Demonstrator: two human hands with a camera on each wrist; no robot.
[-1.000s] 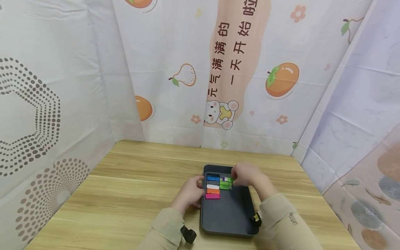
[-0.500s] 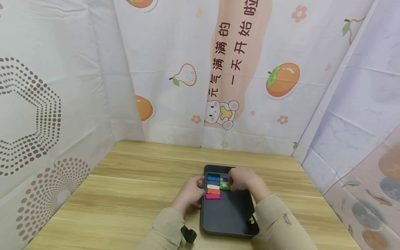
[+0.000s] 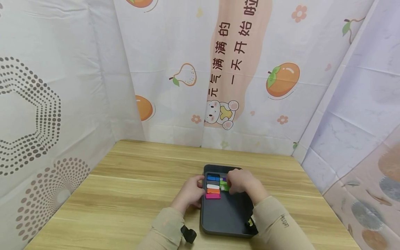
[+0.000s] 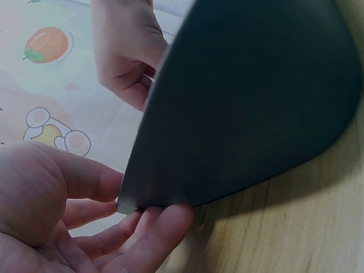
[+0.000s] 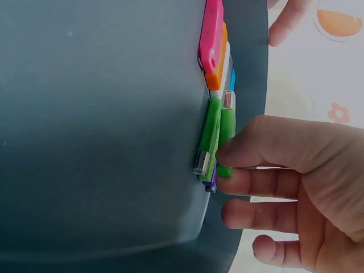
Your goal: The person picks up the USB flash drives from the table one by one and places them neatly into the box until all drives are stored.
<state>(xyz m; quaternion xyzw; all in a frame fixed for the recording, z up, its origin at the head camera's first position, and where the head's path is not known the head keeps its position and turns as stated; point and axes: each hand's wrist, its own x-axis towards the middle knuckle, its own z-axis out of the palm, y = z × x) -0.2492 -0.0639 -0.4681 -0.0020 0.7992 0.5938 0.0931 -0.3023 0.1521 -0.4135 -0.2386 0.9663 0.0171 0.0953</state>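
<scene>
A dark grey tray (image 3: 228,217) lies on the table, with two rows of coloured USB flash drives near its far end. My left hand (image 3: 189,191) holds the tray's left rim, thumb and fingers meeting on the edge in the left wrist view. My right hand (image 5: 284,176) pinches a green USB flash drive (image 5: 227,128) between thumb and index finger, its metal plug toward the other row. Beside it lies another green flash drive (image 5: 211,128), plug pointing the opposite way, over a purple one (image 5: 211,181). The left row includes pink (image 3: 213,196), orange (image 3: 213,191), white (image 3: 213,186) and blue (image 3: 213,178) drives.
The wooden table (image 3: 140,173) reaches back to a printed curtain (image 3: 175,111), with more curtains at both sides. Black wrist cameras sit at both cuffs; the right one (image 3: 251,224) is over the tray's near right corner.
My right hand has moved left and slightly nearer, closer over the green flash drives. The left hand stays at the tray's rim.
</scene>
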